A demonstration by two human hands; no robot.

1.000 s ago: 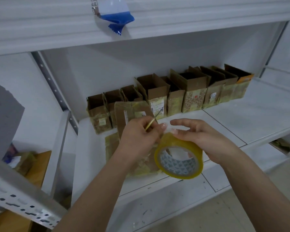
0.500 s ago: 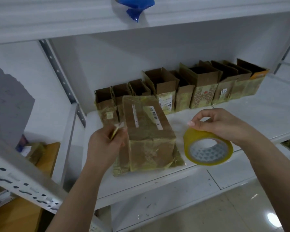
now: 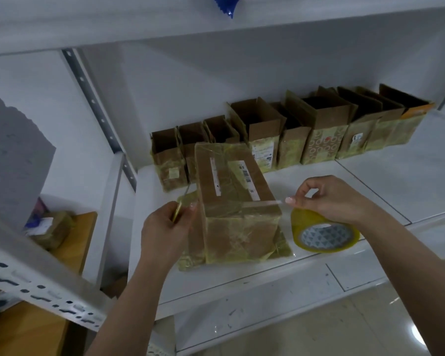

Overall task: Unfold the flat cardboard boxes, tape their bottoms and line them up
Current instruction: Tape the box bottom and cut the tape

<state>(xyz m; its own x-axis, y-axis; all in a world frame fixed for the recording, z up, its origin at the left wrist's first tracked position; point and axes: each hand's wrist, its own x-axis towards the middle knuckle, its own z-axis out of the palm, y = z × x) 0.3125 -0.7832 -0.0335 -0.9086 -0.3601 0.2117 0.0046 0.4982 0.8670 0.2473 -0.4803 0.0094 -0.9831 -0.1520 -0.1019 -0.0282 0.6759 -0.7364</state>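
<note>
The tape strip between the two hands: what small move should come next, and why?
Probably lower the strip and press it onto the box. It is stretched across the upturned box's near top edge, the left hand pinching its free end, the right hand holding the tape roll, but it does not yet seem stuck down.

A white shelf (image 3: 385, 186) carries a row of open cardboard boxes (image 3: 288, 134) along its back, from 10 to 2 o'clock; a taped box (image 3: 237, 201) lies at centre, with flat cardboard (image 3: 190, 260) under its 7 o'clock corner
</note>
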